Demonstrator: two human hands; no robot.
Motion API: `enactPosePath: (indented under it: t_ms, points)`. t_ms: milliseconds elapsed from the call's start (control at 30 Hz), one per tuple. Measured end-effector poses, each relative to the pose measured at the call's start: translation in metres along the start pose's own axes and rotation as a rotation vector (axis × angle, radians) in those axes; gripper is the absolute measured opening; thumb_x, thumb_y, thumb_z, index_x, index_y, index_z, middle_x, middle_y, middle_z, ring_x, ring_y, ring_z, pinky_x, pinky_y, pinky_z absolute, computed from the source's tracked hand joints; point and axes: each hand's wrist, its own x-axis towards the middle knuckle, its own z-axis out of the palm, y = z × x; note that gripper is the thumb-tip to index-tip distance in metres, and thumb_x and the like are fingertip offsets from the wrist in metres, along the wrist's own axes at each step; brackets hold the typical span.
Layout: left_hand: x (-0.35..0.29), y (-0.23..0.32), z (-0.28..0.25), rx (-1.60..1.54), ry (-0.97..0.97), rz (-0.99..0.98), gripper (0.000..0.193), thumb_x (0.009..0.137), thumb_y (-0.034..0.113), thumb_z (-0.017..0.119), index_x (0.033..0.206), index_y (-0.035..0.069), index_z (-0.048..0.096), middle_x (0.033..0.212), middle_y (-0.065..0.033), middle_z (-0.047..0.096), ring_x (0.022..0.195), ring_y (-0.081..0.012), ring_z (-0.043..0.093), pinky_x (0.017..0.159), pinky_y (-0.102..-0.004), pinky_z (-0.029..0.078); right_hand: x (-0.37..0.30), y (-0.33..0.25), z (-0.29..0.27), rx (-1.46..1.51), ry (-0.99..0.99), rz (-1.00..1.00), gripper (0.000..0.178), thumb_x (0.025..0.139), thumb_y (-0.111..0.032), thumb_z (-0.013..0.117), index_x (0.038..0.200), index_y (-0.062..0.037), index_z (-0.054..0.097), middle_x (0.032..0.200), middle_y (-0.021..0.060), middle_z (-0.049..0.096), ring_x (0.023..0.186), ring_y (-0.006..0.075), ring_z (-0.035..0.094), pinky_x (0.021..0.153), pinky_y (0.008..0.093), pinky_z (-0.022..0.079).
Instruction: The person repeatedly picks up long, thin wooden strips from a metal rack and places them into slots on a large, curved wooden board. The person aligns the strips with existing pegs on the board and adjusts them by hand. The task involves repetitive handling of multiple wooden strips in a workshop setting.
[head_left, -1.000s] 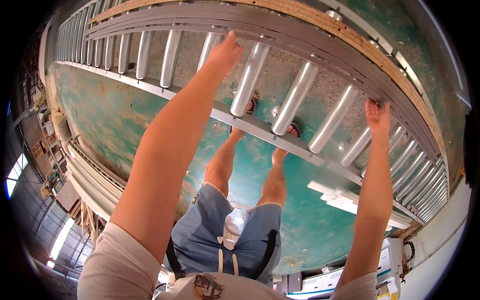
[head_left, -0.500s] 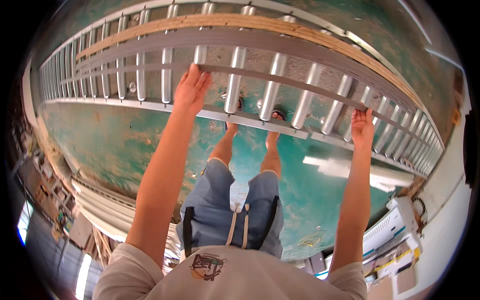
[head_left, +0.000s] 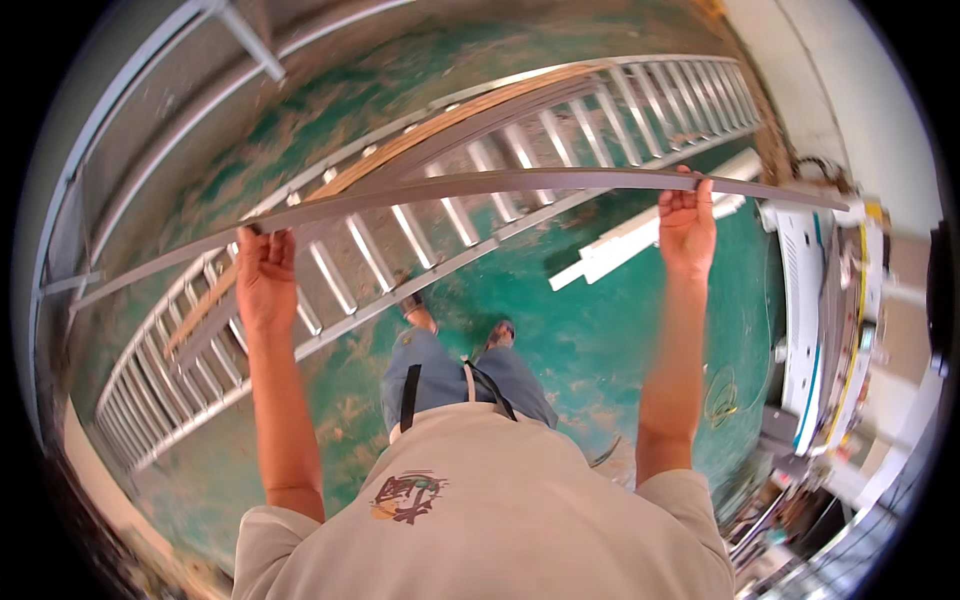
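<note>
A long, thin grey-brown strip [head_left: 480,184] is held up in front of me, bowing slightly across almost the whole view. My left hand [head_left: 267,285] is closed on it towards its left end, fingers curled at its edge. Further right, my right hand [head_left: 687,230] grips the same strip, thumb up against it. Beneath lies a roller conveyor [head_left: 455,262] with silver rollers and metal side rails, slanting from lower left to upper right. On the rollers rest a board with a light wooden edge [head_left: 470,108] and more grey-brown material beside it, partly hidden behind the strip.
Long white pieces [head_left: 640,238] lie on the green floor beyond the conveyor's near rail. A white machine [head_left: 798,300] stands at the right, with a thin coiled cable [head_left: 722,395] on the floor near it. At the upper left rises a metal frame [head_left: 150,165].
The strip has been lifted off the conveyor area and is now nearer to me. My body has turned right, so the conveyor runs diagonally. My hands are now wider apart.
</note>
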Motion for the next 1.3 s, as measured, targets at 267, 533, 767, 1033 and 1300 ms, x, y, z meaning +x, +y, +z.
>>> enactPosePath:
  t_ms: [267, 533, 767, 1033, 1300]
  points:
    - [-0.106, -0.028, 0.129, 0.019, -0.369, 0.019, 0.036, 0.103, 0.033, 0.058, 0.124, 0.004, 0.063, 0.122, -0.0055, 0.068, 0.106, -0.0134, 0.066, 0.095, -0.0249, 0.056, -0.171, -0.167, -0.083, 0.082, 0.125, -0.369, 0.019, 0.101, -0.027, 0.064, 0.108, -0.0096, 0.063, 0.117, 0.0129, 0.069, 0.096, 0.0167, 0.066, 0.085, 0.0335, 0.055]
    - [-0.271, -0.156, 0.262, 0.104, -0.617, -0.146, 0.045, 0.107, 0.021, 0.048, 0.147, 0.0, 0.041, 0.15, -0.0096, 0.048, 0.14, -0.0184, 0.045, 0.119, -0.0313, 0.039, -0.359, -0.296, -0.241, 0.111, 0.272, -0.509, 0.031, 0.105, -0.02, 0.051, 0.13, -0.0006, 0.05, 0.126, 0.0191, 0.064, 0.113, 0.0282, 0.065, 0.097, 0.0404, 0.053]
    - [-0.379, -0.287, 0.336, 0.121, -0.893, -0.218, 0.056, 0.106, 0.013, 0.049, 0.154, -0.002, 0.026, 0.16, -0.0106, 0.034, 0.148, -0.0219, 0.033, 0.126, -0.0365, 0.026, -0.482, -0.374, -0.388, 0.251, 0.324, -0.624, 0.035, 0.103, -0.015, 0.046, 0.134, 0.0004, 0.045, 0.131, 0.0213, 0.062, 0.121, 0.035, 0.061, 0.104, 0.044, 0.049]
    - [-0.442, -0.439, 0.436, 0.123, -1.094, -0.344, 0.061, 0.104, 0.011, 0.052, 0.155, -0.005, 0.022, 0.161, -0.0134, 0.032, 0.149, -0.0232, 0.031, 0.127, -0.0388, 0.022, -0.544, -0.44, -0.523, 0.291, 0.377, -0.79, 0.035, 0.103, -0.015, 0.048, 0.133, 0.0012, 0.047, 0.132, 0.0222, 0.061, 0.123, 0.0355, 0.06, 0.106, 0.0449, 0.049]
    - [-0.516, -0.676, 0.561, 0.203, -1.048, -0.542, 0.034, 0.104, 0.021, 0.057, 0.136, 0.01, 0.054, 0.138, -0.0044, 0.059, 0.13, -0.0214, 0.054, 0.113, -0.0388, 0.042, -0.568, -0.537, -0.71, 0.187, 0.825, -0.712, 0.04, 0.104, -0.025, 0.054, 0.137, -0.0026, 0.05, 0.13, 0.0179, 0.062, 0.119, 0.0308, 0.063, 0.095, 0.0361, 0.053]
